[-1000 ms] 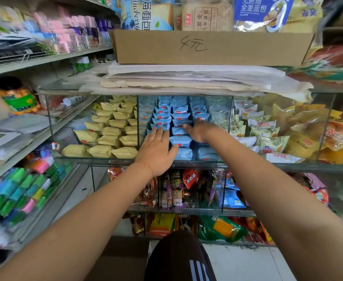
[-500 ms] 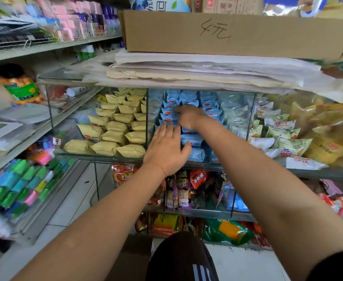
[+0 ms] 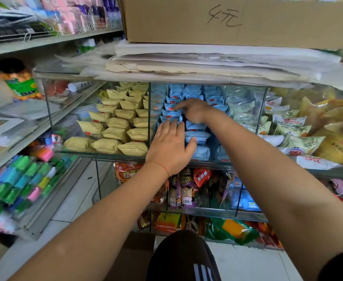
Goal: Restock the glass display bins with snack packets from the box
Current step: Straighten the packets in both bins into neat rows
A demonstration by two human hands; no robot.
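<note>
Glass display bin (image 3: pixel 149 110), neat rows of pale-blue snack packets (image 3: pixel 197 136), red-labelled

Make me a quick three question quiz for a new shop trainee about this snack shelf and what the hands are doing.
1. True or false: both hands are at the bin of blue packets.
2. Which packets fill the bin just left of it? A. yellow packets B. red C. green
3. Fill in: the left hand lies ____ on the packets, fingers straight.

Key:
1. True; the right hand reaches further back.
2. A
3. flat
</note>
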